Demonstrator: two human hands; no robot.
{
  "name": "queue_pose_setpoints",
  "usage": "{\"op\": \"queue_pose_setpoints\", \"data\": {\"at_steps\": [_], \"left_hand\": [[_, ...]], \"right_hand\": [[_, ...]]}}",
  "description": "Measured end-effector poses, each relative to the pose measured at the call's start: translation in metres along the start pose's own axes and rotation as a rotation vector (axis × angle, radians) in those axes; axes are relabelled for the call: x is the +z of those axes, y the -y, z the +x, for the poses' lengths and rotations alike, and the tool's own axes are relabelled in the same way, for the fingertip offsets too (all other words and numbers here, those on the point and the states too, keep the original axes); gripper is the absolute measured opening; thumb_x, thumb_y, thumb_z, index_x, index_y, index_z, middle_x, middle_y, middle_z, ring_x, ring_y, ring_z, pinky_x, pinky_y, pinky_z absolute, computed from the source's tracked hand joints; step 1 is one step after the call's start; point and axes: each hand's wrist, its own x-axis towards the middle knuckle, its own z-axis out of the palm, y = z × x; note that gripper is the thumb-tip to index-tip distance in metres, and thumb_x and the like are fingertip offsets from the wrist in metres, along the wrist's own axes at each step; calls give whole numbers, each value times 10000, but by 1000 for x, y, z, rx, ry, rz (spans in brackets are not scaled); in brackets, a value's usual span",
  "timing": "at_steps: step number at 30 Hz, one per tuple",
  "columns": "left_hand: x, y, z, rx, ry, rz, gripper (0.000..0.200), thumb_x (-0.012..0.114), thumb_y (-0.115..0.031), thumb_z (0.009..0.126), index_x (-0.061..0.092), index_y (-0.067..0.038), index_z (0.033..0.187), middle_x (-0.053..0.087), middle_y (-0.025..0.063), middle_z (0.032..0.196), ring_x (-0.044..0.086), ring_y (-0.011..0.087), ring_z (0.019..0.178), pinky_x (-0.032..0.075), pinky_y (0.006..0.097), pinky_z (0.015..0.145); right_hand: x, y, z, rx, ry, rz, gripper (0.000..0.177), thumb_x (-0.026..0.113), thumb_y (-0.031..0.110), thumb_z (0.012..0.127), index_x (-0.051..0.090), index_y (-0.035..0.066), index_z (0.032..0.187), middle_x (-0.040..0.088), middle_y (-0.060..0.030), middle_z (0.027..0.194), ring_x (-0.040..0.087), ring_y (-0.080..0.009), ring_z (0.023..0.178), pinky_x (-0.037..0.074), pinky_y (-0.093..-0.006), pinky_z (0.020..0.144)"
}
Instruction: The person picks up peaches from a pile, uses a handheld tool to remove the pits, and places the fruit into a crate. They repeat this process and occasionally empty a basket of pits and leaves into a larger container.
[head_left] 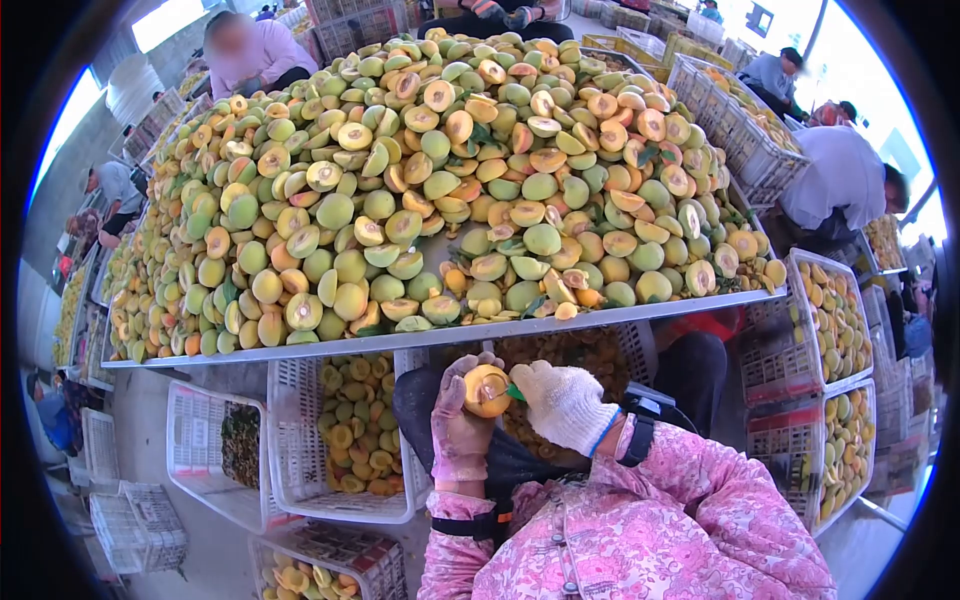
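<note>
My left hand point(463, 425), in a stained pinkish glove, is closed around a yellow peach half point(487, 390) with its cut face turned up. My right hand point(566, 408), in a white knitted glove, grips a small tool with a green handle point(515, 391). The tool's tip meets the cut face of the fruit; its exact shape is too small to make out. Both hands are close together above my lap, just below the metal edge point(450, 341) of the table. On that table lies a large heap of halved green-yellow peaches point(430, 190), many with stones showing.
A white crate point(283, 440) of peach halves stands left of my legs, beside another crate point(180, 440) with dark contents. More filled crates point(832, 385) are stacked at right. Co-workers point(262, 50) sit around the table, one point(840, 170) bending at the right.
</note>
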Motion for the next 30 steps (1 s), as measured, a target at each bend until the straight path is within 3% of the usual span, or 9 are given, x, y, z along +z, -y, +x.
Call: {"op": "queue_pose_setpoints", "data": {"at_steps": [8,11,14,16,20,24,25,28,30], "left_hand": [[12,-3,5,152,-58,150,283,635,-211,908,562,-29,1112,599,180,1140,579,337,1103,502,466,942],[18,-5,8,222,-65,368,244,625,-159,901,560,-33,1099,602,164,1113,594,301,1058,521,424,911],[13,-9,16,241,20,380,235,637,-118,885,567,-46,1097,617,144,1084,608,259,1020,526,386,893],[12,-17,15,198,-48,474,254,656,-133,881,571,-47,1104,625,139,1090,612,248,1012,521,375,896],[2,-24,19,216,-70,680,247,662,-159,904,587,-34,1104,644,107,1080,609,196,981,497,318,879],[-10,-17,20,341,-83,1151,286,706,-71,874,599,-35,1137,642,64,1079,598,150,993,481,286,887],[-6,-22,20,358,-82,1134,298,716,-66,863,602,-37,1136,642,63,1079,599,156,998,481,289,891],[-14,-27,20,315,-64,1001,281,722,-65,856,613,-27,1112,650,62,1078,603,155,1001,485,294,893],[-2,-35,11,211,-72,806,277,724,-178,866,620,-34,1078,658,81,1071,606,178,1002,490,310,891]], "right_hand": [[1,5,4,8,60,120,281,624,254,823,539,84,1029,666,-156,885,690,-352,729,542,-474,542],[0,8,8,18,96,264,310,629,252,805,526,62,1026,670,-170,874,667,-394,737,533,-476,614],[-26,35,16,313,332,448,442,686,355,764,542,57,1057,672,-226,962,648,-439,924,528,-496,777],[-19,42,20,335,349,488,587,765,397,699,540,36,1104,678,-237,913,659,-435,922,531,-501,762],[-25,53,26,382,476,718,580,790,364,651,592,60,1104,682,-204,983,658,-390,953,523,-436,817],[19,34,39,337,472,662,568,811,320,643,613,41,1096,698,-172,954,680,-333,902,530,-386,802],[12,40,36,326,431,765,510,808,264,660,615,32,1072,692,-146,817,690,-277,742,543,-367,677],[-4,60,34,424,583,1038,435,793,206,682,606,30,1033,643,-98,670,639,-221,552,510,-346,518],[-15,67,26,406,569,1134,359,768,112,693,568,7,973,585,-61,588,565,-180,436,458,-330,423]]}}
